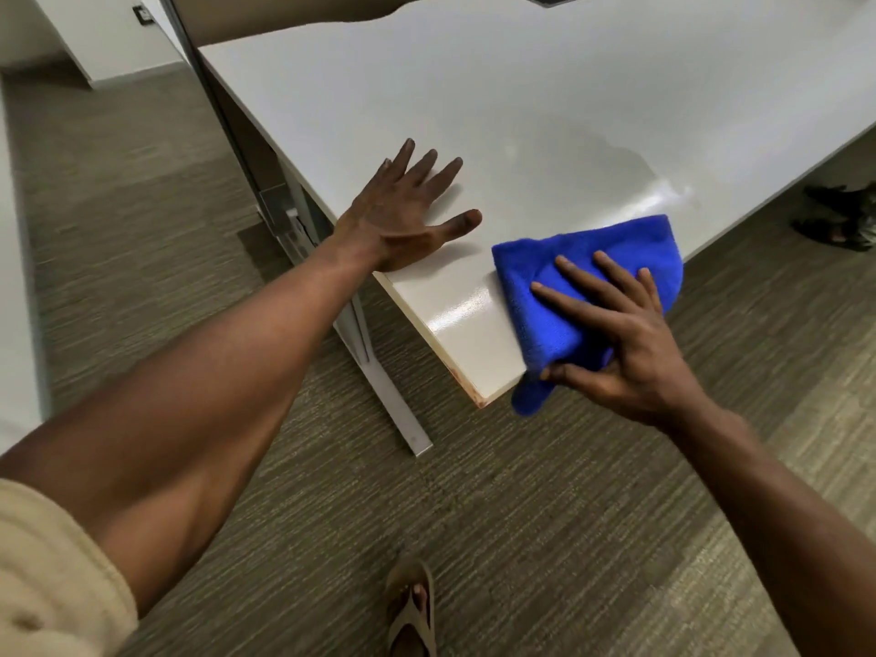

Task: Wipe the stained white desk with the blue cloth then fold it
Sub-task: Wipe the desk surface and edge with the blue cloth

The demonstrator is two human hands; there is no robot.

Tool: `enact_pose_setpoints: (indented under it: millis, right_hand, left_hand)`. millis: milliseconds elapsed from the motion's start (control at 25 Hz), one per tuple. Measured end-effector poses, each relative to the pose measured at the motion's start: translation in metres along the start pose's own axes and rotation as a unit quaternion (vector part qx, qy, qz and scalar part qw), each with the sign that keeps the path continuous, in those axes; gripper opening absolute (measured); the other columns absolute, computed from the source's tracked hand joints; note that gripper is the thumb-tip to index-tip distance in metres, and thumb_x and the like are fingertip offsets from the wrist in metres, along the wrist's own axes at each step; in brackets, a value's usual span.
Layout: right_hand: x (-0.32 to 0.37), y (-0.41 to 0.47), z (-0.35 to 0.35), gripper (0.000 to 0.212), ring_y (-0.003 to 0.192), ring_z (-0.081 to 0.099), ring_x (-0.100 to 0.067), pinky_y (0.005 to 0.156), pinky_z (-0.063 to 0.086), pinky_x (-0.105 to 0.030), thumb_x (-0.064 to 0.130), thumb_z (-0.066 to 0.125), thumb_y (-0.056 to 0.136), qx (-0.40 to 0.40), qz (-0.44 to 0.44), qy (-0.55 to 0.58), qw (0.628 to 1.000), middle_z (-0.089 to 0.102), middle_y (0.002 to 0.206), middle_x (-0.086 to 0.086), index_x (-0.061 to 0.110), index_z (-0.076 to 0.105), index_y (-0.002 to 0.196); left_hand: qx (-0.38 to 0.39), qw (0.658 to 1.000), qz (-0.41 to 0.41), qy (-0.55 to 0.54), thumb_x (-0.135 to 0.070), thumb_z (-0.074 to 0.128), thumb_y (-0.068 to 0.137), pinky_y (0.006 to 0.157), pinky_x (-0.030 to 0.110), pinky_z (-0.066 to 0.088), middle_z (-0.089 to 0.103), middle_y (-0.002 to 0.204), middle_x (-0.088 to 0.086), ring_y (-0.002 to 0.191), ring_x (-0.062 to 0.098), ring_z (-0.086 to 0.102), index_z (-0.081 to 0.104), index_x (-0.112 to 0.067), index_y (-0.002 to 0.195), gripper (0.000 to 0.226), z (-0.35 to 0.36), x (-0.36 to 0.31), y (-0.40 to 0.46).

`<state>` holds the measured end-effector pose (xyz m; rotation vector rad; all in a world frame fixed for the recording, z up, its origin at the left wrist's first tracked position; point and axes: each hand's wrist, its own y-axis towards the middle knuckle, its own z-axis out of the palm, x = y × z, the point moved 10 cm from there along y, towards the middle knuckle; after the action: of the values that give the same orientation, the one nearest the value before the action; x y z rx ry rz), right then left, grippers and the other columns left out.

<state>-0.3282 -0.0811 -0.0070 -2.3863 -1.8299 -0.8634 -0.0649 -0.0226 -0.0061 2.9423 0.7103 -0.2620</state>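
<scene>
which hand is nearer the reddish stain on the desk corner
Right. The right hand presses the blue cloth just right of the stain; the left hand lies flat on the desk, farther up.

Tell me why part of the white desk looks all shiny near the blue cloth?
In the head view, light glares off a wet-looking patch of the white desk beyond the blue cloth and by the near corner; the wide lens bends the desk's edges; the left hand casts a soft shadow; the right hand looks sharp.

Bunched blue cloth [588, 277] lies at centre right on the white desk's [474, 97] near corner, one end drooping over its reddish-stained edge
</scene>
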Motion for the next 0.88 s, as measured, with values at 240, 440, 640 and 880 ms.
enact_pose_setpoints:
  millis: [240, 440, 640, 880]
  right_hand:
    - [0.028, -0.007, 0.017, 0.081, 0.158, 0.026, -0.024, 0.127, 0.012, -0.058, 0.073, 0.064, 0.078, -0.004, -0.061, -0.022, 0.998, 0.039, 0.165, 0.010, 0.041, 0.048, 0.151]
    - [0.002, -0.002, -0.001, 0.088, 0.159, 0.021, -0.023, 0.127, 0.009, -0.063, 0.072, 0.066, 0.073, -0.007, -0.012, -0.008, 1.000, 0.037, 0.166, 0.011, 0.039, 0.045, 0.153]
    - [0.053, -0.018, 0.027, 0.078, 0.158, 0.027, -0.025, 0.128, 0.008, -0.057, 0.069, 0.065, 0.081, -0.031, -0.069, 0.001, 0.997, 0.043, 0.163, 0.008, 0.036, 0.051, 0.149]
    - [0.001, 0.000, 0.000, 0.084, 0.159, 0.023, -0.021, 0.127, 0.010, -0.061, 0.070, 0.063, 0.077, 0.012, -0.023, -0.003, 1.000, 0.039, 0.164, 0.013, 0.036, 0.047, 0.152]
  left_hand:
    - [-0.003, 1.000, 0.001, 0.001, -0.093, 0.013, 0.082, 0.129, 0.041, -0.003, 0.005, 0.175, 0.000, 0.160, 0.018, -0.012, 0.007, -0.037, 0.165, 0.100, -0.002, -0.001, -0.002]
    - [0.001, 1.000, 0.003, -0.006, -0.091, 0.016, 0.085, 0.130, 0.042, 0.001, 0.005, 0.175, -0.001, 0.160, 0.017, -0.009, 0.007, -0.036, 0.166, 0.098, -0.001, -0.003, -0.002]
    - [-0.003, 1.000, 0.007, -0.012, -0.091, 0.018, 0.086, 0.130, 0.042, 0.003, 0.007, 0.174, -0.002, 0.160, 0.015, -0.007, 0.008, -0.036, 0.166, 0.097, -0.003, -0.003, -0.003]
    - [-0.001, 1.000, 0.000, -0.014, -0.092, 0.016, 0.084, 0.130, 0.041, 0.003, 0.007, 0.174, -0.003, 0.160, 0.014, -0.008, 0.008, -0.037, 0.165, 0.098, -0.002, -0.002, -0.004]
